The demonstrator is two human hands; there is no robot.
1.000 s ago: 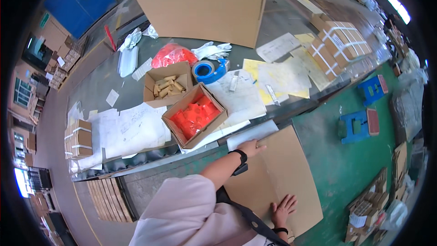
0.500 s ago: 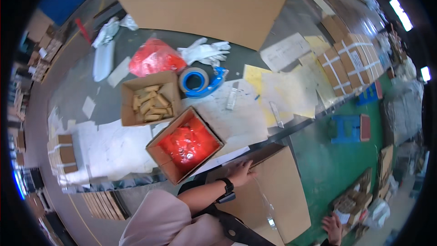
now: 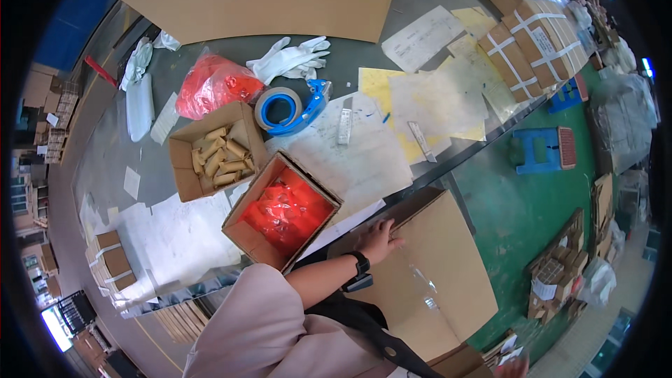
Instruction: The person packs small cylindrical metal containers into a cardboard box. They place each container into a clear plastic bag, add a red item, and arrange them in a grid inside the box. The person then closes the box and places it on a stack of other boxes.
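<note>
A large cardboard box [image 3: 448, 273] stands beside the table at the lower right, with a strip of clear tape [image 3: 423, 283] across its face. My left hand [image 3: 378, 241], a dark watch on its wrist, grips the box's upper edge, the thumb over the face and the fingers at the edge. My right hand [image 3: 514, 365] shows only as a blur at the bottom rim, past the box's lower end; its fingers cannot be made out. Near my left forearm, an open carton [image 3: 234, 238] holds red plastic-wrapped pieces [image 3: 287, 213].
On the table, a carton [image 3: 185, 182] of tan rolls adjoins a blue tape dispenser [image 3: 304, 115], a red-filled bag [image 3: 217, 87] and white gloves [image 3: 290, 59]. Papers [image 3: 350, 161] and strapped cartons [image 3: 535, 49] lie rightward. A blue stool [image 3: 542, 150] stands on the green floor.
The view has shifted, so the table things appear further left. My left hand stays at the box's edge. My right hand has moved down to the picture's bottom rim.
</note>
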